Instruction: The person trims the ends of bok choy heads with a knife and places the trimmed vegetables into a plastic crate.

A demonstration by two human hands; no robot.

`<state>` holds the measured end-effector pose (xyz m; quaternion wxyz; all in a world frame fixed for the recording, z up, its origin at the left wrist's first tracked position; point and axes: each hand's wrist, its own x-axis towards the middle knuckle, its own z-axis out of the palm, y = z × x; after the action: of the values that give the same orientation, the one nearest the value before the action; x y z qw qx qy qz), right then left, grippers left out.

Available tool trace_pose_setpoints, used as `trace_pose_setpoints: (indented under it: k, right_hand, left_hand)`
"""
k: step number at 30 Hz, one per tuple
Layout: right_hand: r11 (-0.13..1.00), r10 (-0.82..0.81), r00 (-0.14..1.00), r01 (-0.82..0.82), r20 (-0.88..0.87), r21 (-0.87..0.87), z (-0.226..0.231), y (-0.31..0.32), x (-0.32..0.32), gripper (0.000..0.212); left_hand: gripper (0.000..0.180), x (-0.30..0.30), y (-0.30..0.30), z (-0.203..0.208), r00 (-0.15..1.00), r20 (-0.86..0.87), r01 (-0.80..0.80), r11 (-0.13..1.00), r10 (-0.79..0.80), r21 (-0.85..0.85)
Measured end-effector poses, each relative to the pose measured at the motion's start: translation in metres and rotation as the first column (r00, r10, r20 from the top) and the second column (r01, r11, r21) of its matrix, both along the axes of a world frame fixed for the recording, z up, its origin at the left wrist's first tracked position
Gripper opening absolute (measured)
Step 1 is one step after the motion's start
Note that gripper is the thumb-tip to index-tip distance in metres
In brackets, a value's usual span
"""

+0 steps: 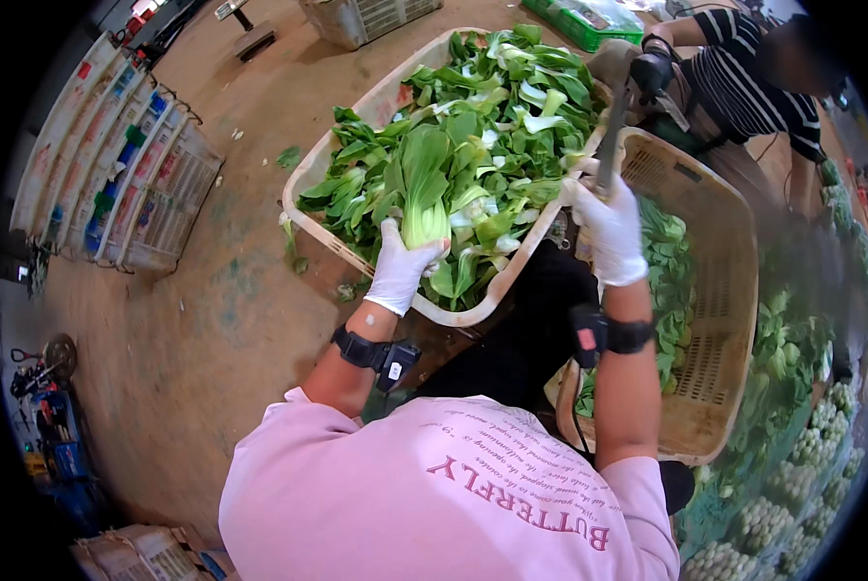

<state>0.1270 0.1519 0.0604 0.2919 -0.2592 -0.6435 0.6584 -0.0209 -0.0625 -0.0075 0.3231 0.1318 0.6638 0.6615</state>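
My left hand [402, 263], in a white glove, is closed round the pale base of a head of bok choy [424, 179], whose green leaves point away from me. It is above the near part of a cream plastic crate [473, 312] heaped with bok choy leaves and trimmings [511, 116]. My right hand [612, 230], also gloved, grips a knife [610, 140] with its blade upward, near the crate's right rim. The knife is apart from the bok choy, and its handle is mostly hidden by my fingers.
To my right stands a second cream crate [720, 320] with bok choy inside. More bok choy [778, 358] lies beyond it in bundles. A co-worker in a striped shirt [744, 92] with a dark glove [652, 70] sits at the far right. Stacked crates [168, 184] stand on the left.
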Motion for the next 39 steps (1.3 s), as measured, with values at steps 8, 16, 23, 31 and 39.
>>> trace_pose_setpoints:
  k: [8,16,23,31,39]
  right_hand:
    - [0.994,0.005,0.998,0.001,-0.054,0.111,-0.030,-0.016,0.006,0.022]
    - [0.620,-0.023,0.996,-0.050,0.082,0.783,-0.011,-0.036,-0.065,0.023]
    - [0.895,-0.329,0.940,0.340,-0.087,0.289,-0.037,0.038,-0.079,0.029]
    - [0.878,-0.060,0.998,0.039,0.030,0.477,-0.005,-0.043,-0.073,0.031]
    - [0.825,-0.338,0.843,0.480,-0.419,0.300,-0.009,0.002,-0.081,0.013]
  left_hand:
    - [0.052,0.000,0.011,0.015,0.998,0.007,0.064,0.996,-0.065,0.055]
    - [0.062,0.005,0.003,0.010,0.995,-0.044,0.087,0.996,-0.086,0.029]
    - [0.059,-0.005,-0.022,0.007,0.960,0.258,0.071,0.988,-0.105,0.137]
    - [0.062,-0.004,-0.011,-0.021,0.937,-0.346,0.009,0.992,-0.053,-0.127]
    - [0.076,0.002,-0.014,-0.014,0.952,-0.290,0.050,0.984,-0.099,-0.171]
